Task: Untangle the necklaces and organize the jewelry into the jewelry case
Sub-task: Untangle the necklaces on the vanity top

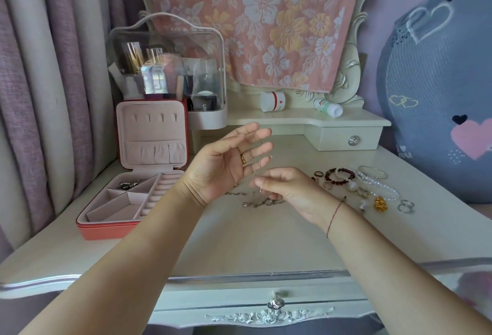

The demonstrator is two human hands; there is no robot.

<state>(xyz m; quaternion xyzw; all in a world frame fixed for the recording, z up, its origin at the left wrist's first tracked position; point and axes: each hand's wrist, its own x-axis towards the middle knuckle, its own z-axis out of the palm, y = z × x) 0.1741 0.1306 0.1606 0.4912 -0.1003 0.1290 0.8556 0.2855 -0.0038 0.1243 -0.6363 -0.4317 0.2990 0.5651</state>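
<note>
An open, square coral-red jewelry case lined in pale pink velvet (106, 228) sits on the cream dressing table (239, 249), with a silvery piece (129, 184) in its rear left compartment. Just right of the case, the left hand (226, 161) is raised, palm showing and fingers spread, and a thin pale metal necklace chain (255, 148) hangs down across them. Further right and lower, the right hand (287, 188) pinches the chain's lower end. Tangled chains (262, 203) lie on the table under the hands. Beaded bracelets and rings (346, 177) lie farthest right of the case.
</note>
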